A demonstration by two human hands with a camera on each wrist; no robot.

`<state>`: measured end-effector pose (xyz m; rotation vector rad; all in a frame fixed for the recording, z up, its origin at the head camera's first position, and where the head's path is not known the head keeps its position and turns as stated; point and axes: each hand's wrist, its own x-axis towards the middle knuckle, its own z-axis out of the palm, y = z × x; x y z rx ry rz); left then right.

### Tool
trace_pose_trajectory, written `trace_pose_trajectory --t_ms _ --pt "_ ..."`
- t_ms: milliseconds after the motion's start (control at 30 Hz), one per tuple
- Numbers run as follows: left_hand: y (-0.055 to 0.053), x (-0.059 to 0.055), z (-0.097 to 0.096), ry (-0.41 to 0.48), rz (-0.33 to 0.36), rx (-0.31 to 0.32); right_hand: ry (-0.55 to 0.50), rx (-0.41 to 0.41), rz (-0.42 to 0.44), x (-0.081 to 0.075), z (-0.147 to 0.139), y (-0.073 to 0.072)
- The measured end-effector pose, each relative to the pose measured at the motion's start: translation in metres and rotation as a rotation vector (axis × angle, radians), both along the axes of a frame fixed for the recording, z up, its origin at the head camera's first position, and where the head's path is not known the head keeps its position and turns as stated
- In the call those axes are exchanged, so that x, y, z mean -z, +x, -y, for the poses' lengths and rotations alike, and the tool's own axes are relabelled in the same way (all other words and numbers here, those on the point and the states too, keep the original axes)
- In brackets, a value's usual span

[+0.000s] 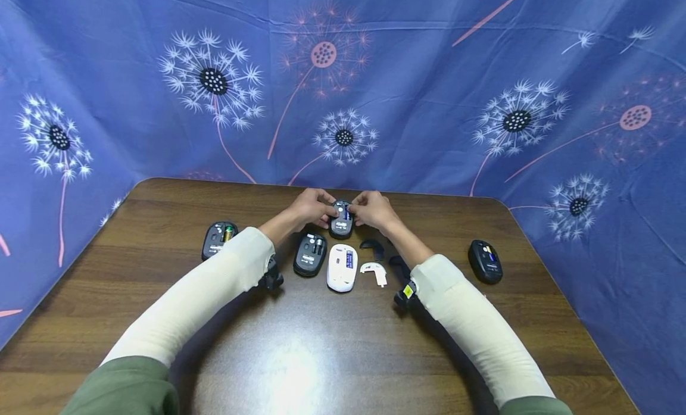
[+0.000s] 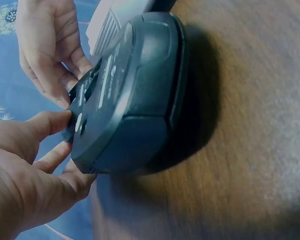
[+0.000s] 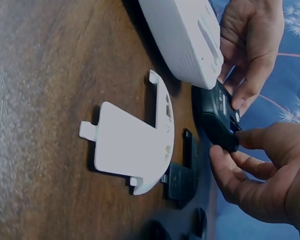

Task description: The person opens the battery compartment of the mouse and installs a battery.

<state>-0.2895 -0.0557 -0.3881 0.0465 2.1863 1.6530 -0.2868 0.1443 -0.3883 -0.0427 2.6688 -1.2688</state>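
Observation:
At the table's far edge a black computer mouse (image 1: 341,225) lies underside up, its battery bay uncovered with a blue battery (image 1: 347,212) in it. My left hand (image 1: 311,208) holds the mouse by its left side, thumb on the underside. From the right, my right hand (image 1: 375,211) pinches the mouse's edge beside the bay; whether its fingertips also touch the battery is hard to tell. Nearer stand a white mouse (image 1: 341,275) and a second black mouse (image 1: 309,257), both upturned with open bays. A white battery cover (image 3: 127,145) and a black cover (image 3: 185,172) lie to the right.
Another black mouse (image 1: 218,236) with its bay uncovered lies at the left, partly behind my left sleeve. One more upturned black mouse (image 1: 485,261) is far right. A dark piece (image 1: 399,265) lies beside my right wrist. Blue patterned cloth (image 1: 418,105) hangs behind the wooden table (image 1: 343,349).

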Motion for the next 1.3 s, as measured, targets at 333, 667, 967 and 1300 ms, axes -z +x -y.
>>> trace_pose_trajectory --t_ms 333,667,967,1300 --pt "-0.003 0.003 0.001 0.020 0.034 -0.005 -0.039 0.016 0.017 0.006 0.000 -0.003" --pt "-0.004 0.001 0.018 -0.017 -0.101 -0.003 0.001 -0.018 -0.017 -0.005 -0.022 0.001" --pt "-0.057 0.032 0.055 -0.355 -0.470 0.005 0.183 0.010 -0.200 -0.036 -0.069 0.014" --pt "0.015 -0.027 0.080 -0.652 -0.589 -0.039 0.298 0.026 -0.315 -0.065 -0.124 0.033"
